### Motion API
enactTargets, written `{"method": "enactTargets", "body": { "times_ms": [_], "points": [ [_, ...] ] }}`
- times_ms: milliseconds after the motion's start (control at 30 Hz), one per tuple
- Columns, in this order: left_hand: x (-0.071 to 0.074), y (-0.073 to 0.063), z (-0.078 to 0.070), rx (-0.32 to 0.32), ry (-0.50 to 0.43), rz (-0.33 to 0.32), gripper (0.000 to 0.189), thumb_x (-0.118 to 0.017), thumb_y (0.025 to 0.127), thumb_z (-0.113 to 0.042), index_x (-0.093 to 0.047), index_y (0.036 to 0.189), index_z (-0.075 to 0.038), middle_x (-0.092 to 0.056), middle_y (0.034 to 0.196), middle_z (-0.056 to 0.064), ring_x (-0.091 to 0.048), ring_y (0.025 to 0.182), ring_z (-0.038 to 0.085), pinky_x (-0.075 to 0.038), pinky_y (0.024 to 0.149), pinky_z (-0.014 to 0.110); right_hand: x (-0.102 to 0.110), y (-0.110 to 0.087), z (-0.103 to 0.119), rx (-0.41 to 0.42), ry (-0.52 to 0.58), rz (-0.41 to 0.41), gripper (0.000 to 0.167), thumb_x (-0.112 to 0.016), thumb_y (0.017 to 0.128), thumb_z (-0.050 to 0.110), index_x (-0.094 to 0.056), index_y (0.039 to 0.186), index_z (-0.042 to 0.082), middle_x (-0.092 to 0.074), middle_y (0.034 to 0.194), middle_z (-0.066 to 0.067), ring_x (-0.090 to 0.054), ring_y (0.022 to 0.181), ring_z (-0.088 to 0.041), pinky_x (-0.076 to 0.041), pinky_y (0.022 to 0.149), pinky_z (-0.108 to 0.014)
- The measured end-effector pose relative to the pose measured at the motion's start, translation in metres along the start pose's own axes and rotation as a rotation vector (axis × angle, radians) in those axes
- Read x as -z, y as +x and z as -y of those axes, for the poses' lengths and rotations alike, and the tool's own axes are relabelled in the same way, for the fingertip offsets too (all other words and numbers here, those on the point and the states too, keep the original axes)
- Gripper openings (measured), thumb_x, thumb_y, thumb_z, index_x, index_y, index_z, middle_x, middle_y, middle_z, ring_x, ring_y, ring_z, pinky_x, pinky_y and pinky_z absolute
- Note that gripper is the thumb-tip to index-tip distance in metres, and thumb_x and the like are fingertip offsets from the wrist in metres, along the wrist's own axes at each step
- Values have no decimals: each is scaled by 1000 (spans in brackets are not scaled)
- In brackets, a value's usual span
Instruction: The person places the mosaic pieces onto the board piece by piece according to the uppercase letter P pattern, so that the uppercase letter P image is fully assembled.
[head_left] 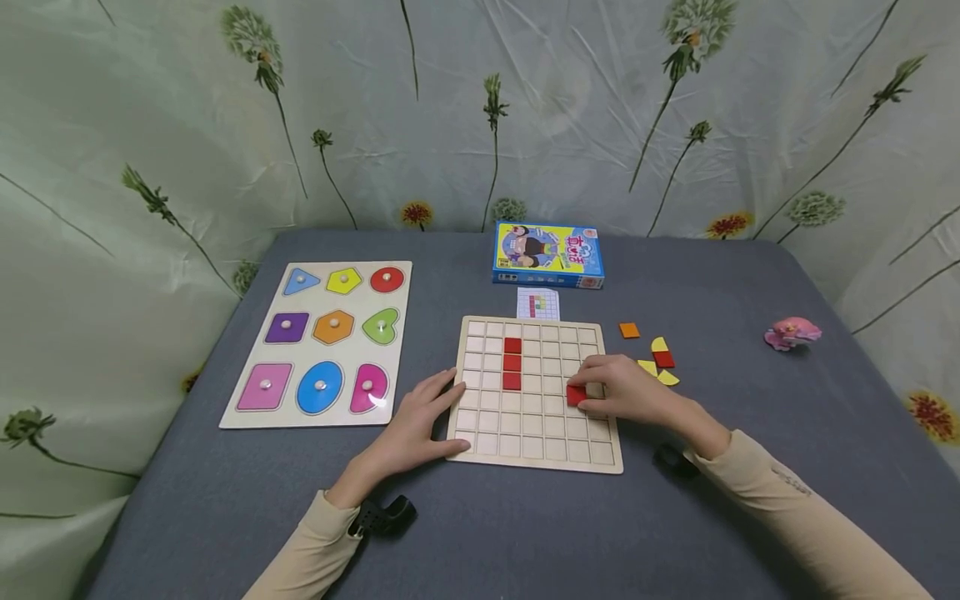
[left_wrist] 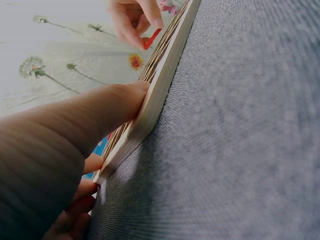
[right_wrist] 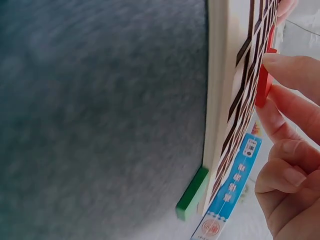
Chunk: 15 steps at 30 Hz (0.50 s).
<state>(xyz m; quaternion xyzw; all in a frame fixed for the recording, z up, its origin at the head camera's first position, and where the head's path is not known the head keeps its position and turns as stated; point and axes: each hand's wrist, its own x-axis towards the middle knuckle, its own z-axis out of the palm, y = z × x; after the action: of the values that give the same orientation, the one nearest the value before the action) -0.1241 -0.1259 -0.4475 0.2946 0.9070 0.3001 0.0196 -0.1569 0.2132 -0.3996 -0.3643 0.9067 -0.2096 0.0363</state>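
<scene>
A wooden grid board [head_left: 536,450] lies in the middle of the table, with a column of red square tiles [head_left: 512,363] set in it. Over the board's right part, my right hand [head_left: 626,392] pinches another red square tile [head_left: 576,395] between thumb and fingers. That tile [right_wrist: 263,85] is tilted close over the grid in the right wrist view. At the left edge, my left hand [head_left: 416,423] rests with its fingers spread. Its thumb [left_wrist: 131,97] lies on the board's front corner in the left wrist view, the other fingers along the side.
Loose orange [head_left: 629,331], red and yellow tiles lie right of the board; a green tile [right_wrist: 192,194] lies beside its edge. Behind stand a pattern card [head_left: 538,304] and a blue box [head_left: 548,254]. A shape puzzle [head_left: 315,275] lies left, a pink toy [head_left: 792,332] far right.
</scene>
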Motion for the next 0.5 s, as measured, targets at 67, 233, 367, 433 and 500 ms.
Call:
{"method": "enactTargets", "body": {
  "times_ms": [67, 233, 367, 433, 500],
  "points": [
    [0, 0, 0, -4, 1, -1, 80, -75, 76, -38, -41, 141, -6, -31, 152, 16, -29, 139, 36, -28, 104, 62, -1, 2, 1, 7, -6, 0, 28, -76, 77, 19, -72, 104, 10, -67, 94, 0, -56, 81, -10, -50, 73, -24],
    [0, 0, -1, -2, 9, -1, 80, -75, 76, -38, -41, 141, -6, -32, 152, 16, -29, 139, 36, -29, 104, 62, -3, 8, 5, 18, -15, 2, 27, -75, 78, 20, -72, 103, 11, -67, 92, 1, -55, 80, -10, -49, 71, -22],
    [2, 0, -2, 10, 3, 5, 80, -75, 76, -38, -42, 141, -5, -32, 152, 16, -29, 139, 36, -28, 105, 62, -4, 13, 9, 23, -12, 3, 25, -74, 78, 19, -73, 102, 11, -66, 90, 2, -54, 77, -10, -47, 69, -20],
    [2, -1, -2, 12, 0, 7, 80, -75, 76, -38, -42, 141, -5, -31, 152, 16, -29, 139, 36, -28, 105, 62, -4, 15, 12, 15, -7, 12, 26, -74, 78, 19, -73, 103, 11, -66, 90, 1, -54, 78, -10, -47, 69, -21],
    [3, -1, -2, 11, -2, 8, 80, -75, 76, -38, -42, 141, -5, -31, 152, 16, -28, 140, 36, -27, 105, 62, -5, 18, 14, 5, -5, 23, 26, -73, 79, 20, -73, 104, 12, -67, 92, 1, -55, 80, -10, -48, 72, -22]
  ]
}}
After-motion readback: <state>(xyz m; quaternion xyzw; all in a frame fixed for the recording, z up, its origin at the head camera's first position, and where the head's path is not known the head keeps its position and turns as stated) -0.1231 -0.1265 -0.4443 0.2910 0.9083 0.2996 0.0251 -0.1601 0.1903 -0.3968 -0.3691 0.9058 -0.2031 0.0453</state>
